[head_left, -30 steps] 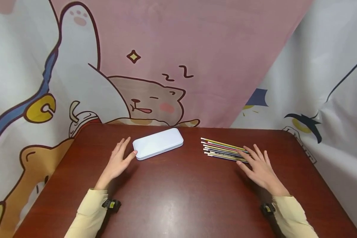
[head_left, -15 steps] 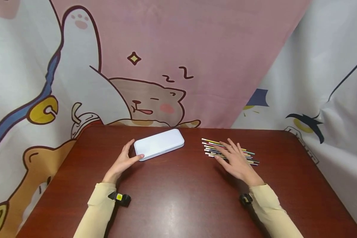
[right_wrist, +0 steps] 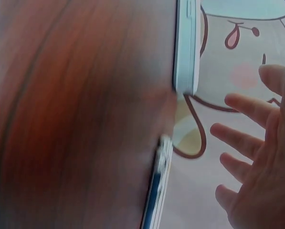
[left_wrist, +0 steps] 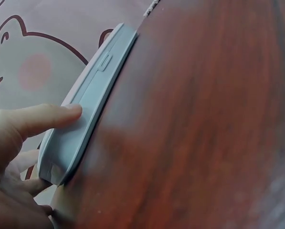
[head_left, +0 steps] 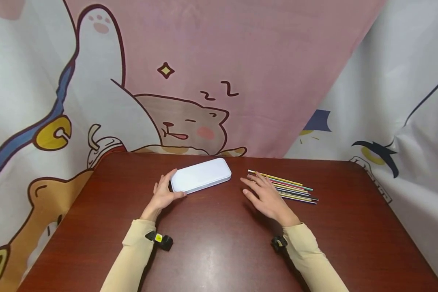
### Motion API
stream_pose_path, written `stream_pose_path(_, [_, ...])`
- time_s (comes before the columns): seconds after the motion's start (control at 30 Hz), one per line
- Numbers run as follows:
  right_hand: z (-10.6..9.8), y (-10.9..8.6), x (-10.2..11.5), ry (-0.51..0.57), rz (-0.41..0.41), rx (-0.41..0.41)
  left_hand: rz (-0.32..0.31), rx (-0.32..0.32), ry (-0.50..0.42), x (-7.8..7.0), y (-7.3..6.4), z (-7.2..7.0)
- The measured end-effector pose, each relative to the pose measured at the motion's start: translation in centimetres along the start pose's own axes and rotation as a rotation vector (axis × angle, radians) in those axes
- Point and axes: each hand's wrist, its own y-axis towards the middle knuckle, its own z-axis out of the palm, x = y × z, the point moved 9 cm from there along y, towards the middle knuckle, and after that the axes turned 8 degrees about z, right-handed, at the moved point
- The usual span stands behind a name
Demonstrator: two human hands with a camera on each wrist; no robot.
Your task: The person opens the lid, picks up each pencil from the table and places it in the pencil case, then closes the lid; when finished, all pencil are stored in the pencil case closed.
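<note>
A pale blue-white pencil case [head_left: 200, 175] lies closed and slightly slanted on the dark red-brown table. My left hand [head_left: 164, 195] grips its left end, the thumb [left_wrist: 61, 116] along the front side and the other fingers round the end and far corner. A small latch [left_wrist: 104, 62] shows on the front side. To the right lies a bundle of thin pencils [head_left: 295, 189] in several colours. My right hand [head_left: 268, 197] is held over their left ends, fingers spread and holding nothing; it hides part of the bundle.
The wooden table [head_left: 211, 251] reaches back to a hanging cloth [head_left: 263, 81] printed with cartoon animals. Black wrist cameras are strapped at both cuffs. The case and the pencils lie near the table's far edge.
My left hand has moved right and closed round the case's end, and the case has shifted slightly right. My right hand has swept left across the pencils, uncovering their right ends.
</note>
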Motion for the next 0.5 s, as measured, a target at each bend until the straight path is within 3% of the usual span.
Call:
stream_pose_path(0.2, [1.4, 0.9, 1.8, -0.026, -0.051, 0.009, -0.004, 0.015, -0.018, -0.1, 0.0, 0.3])
stream_pose_path(0.5, [3.5, 2.6, 4.4, 0.029, -0.094, 0.028, -0.02, 0.048, -0.058, 0.0, -0.2, 0.4])
